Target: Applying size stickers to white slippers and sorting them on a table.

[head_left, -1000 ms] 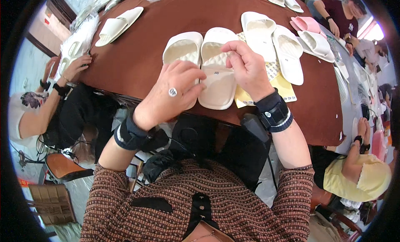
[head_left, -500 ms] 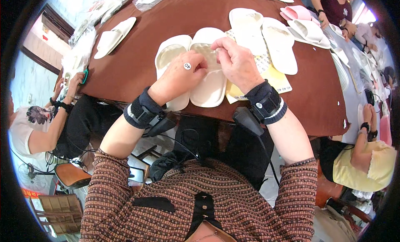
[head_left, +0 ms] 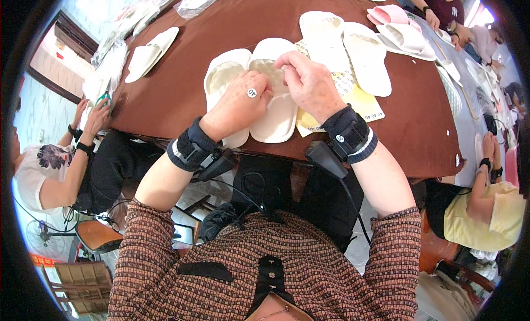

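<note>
A pair of white slide slippers lies side by side on the brown-covered table before me: the left slipper and the right slipper. Over them, my left hand is closed, fingers curled in, with a small round white sticker on its back. Close beside it, my right hand is pinched above the right slipper; whatever its fingertips hold is too small to make out. Under and beside the right wrist lie yellow-backed sticker sheets.
Another white slipper pair rests partly on the sheets. White and pink slippers lie at the far right, a white pair at the left. One person works at the left, another at the right; bagged slippers line the left edge.
My hands stay over the slipper pair, with only slight shifts of the fingers and wrists. The view has moved a little. The person at the left has shifted their hands slightly.
</note>
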`<state>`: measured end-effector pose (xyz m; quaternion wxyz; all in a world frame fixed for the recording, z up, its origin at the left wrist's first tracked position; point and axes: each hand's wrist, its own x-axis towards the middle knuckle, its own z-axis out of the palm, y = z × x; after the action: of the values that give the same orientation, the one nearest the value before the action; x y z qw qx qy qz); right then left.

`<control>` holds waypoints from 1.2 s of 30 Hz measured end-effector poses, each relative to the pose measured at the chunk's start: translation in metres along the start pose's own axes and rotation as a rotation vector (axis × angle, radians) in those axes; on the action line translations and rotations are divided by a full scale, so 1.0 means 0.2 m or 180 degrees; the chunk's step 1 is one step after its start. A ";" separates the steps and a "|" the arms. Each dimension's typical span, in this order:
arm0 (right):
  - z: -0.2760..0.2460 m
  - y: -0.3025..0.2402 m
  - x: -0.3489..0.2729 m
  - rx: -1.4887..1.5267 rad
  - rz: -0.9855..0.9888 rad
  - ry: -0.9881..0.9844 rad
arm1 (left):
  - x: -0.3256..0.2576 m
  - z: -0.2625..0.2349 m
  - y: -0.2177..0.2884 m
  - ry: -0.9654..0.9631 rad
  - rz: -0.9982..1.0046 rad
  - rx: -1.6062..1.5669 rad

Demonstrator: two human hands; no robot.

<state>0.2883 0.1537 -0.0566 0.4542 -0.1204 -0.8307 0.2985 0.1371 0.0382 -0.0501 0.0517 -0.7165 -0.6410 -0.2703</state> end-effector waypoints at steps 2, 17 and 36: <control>0.00 0.00 0.00 -0.0023 0.0028 -0.0020 | 0.00 0.00 0.00 0.0012 0.0107 0.0022; 0.01 0.01 -0.01 -0.0288 0.0029 -0.0189 | -0.02 -0.02 0.01 -0.0022 0.0086 -0.0195; 0.01 0.03 -0.01 -0.0302 -0.0043 -0.0179 | 0.00 -0.05 0.02 -0.0424 -0.0610 -0.0787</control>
<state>0.2867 0.1570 -0.0628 0.4265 -0.1277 -0.8572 0.2589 0.1376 0.0334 -0.0399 -0.1055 -0.6694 -0.6702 -0.3027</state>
